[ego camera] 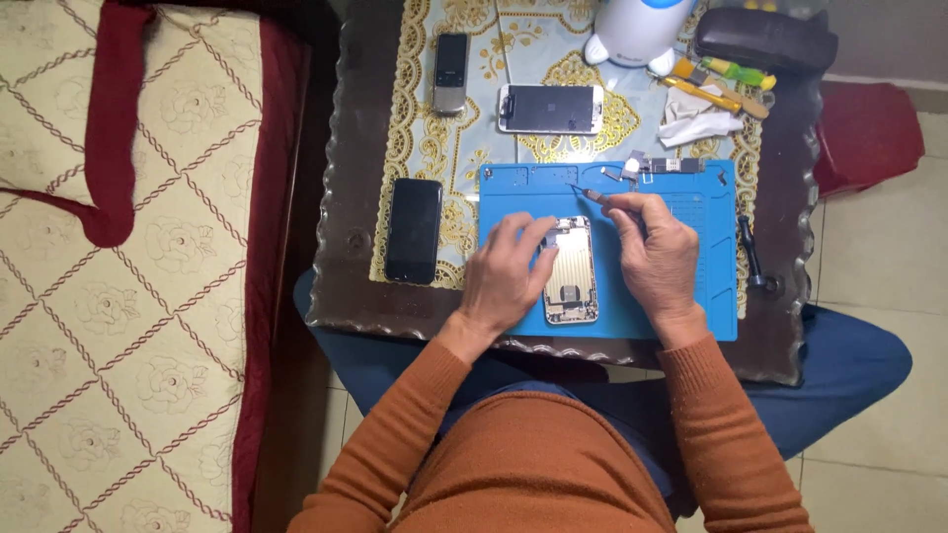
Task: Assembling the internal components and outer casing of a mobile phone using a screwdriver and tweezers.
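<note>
Person: seated at the near edge, in an orange-brown sweater and blue trousers, both forearms reaching out over the table.
Left hand (504, 271): lies flat on the left side of the opened phone, fingers spread slightly and pressing its top left corner; it steadies the phone rather than closing around it.
Opened phone (572, 271): a gold-coloured phone body with its back shell facing up, lying upright near the middle of the mat, between the two hands.
Right hand (660, 255): just right of the phone, fingers pinched together around the tweezers.
Tweezers (592, 193): thin, dark, with the tip pointing left and far, just above the phone's top edge.
Blue mat (711, 286): rectangular, covers the right part of the table top.
Black phone (413, 230): lies face up left of the mat, on the gold-patterned cloth.
Loose parts (652, 166): small boards and pieces at the far edge of the mat.
White screen panel (550, 108): lies sideways beyond the mat.
Small dark phone (450, 71): far left of the screen panel.
Brush and tools (716, 84): far right, beside a crumpled white cloth (696, 123).
</note>
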